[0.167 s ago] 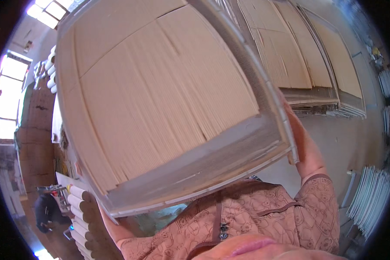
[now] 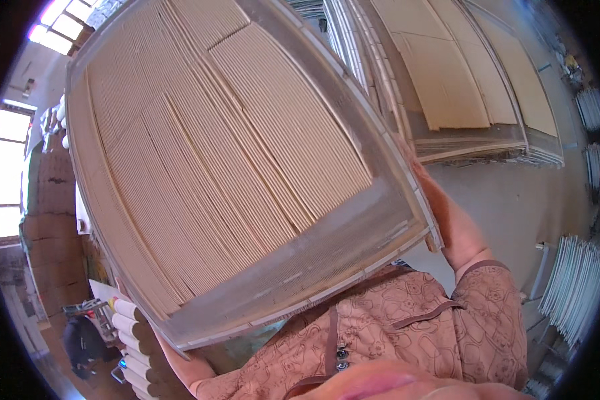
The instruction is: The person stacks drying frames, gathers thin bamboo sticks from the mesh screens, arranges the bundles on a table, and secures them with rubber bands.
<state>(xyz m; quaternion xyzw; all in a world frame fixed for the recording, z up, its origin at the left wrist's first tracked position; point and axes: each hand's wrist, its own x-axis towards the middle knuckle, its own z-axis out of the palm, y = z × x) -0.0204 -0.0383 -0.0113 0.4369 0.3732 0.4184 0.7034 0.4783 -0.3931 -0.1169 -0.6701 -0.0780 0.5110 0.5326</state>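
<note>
Gripping appears to be the work of both hands at the sides of the load, though how the fingers close cannot be told, since the right hand (image 2: 410, 159) is mostly hidden behind the right edge and only a sliver of the left hand (image 2: 121, 288) shows at the left edge. Between them lies the large rectangular frame of grey mesh with a pale, jointed rim (image 2: 293, 267), just in front of the patterned brown short-sleeved shirt (image 2: 407, 313). Its long axis runs away from the body and leans toward the upper left; its near edge slants, with the left corner lower in view than the right. The left hand is nearer to that near edge, while the right hand sits farther up its own side. Tan, finely ridged sheets (image 2: 307, 113) cover most of the mesh, leaving a grey strip bare at the near end. Beyond the right hand, a stack of similar frames (image 2: 470, 150) stands apart from the right forearm; cream rounded rolls (image 2: 133, 347) lie at the lower left, and a bright window (image 2: 8, 167) is farther out. Compared with the earlier frame, the load sits farther left, its near-left corner is lower in view, more of the neighbouring stack's left side shows, and the ridges look sharper.
</note>
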